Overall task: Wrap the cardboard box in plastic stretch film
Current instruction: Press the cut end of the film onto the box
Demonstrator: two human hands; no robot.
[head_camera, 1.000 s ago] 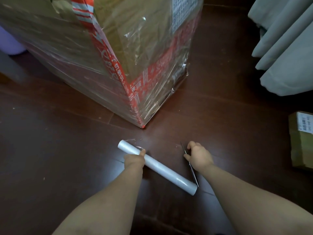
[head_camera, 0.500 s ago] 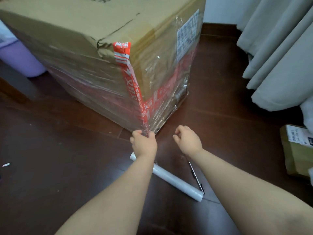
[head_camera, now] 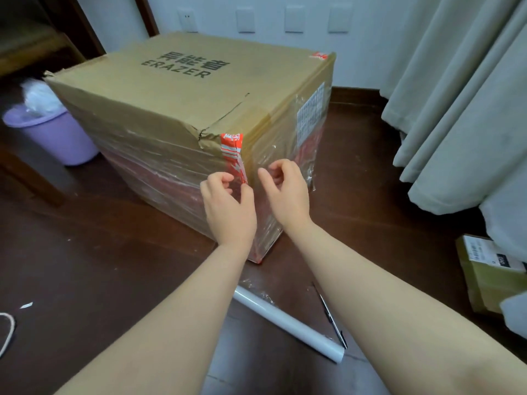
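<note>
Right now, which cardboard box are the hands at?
The big ERAZER box: left hand and right hand are at its red-taped near corner. The small labelled parcel lies untouched, far right.

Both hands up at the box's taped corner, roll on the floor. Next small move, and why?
Likely press the film flat at the cardboard box corner: left hand and right hand sit there, both curled, and the film roll lies on the floor.
</note>
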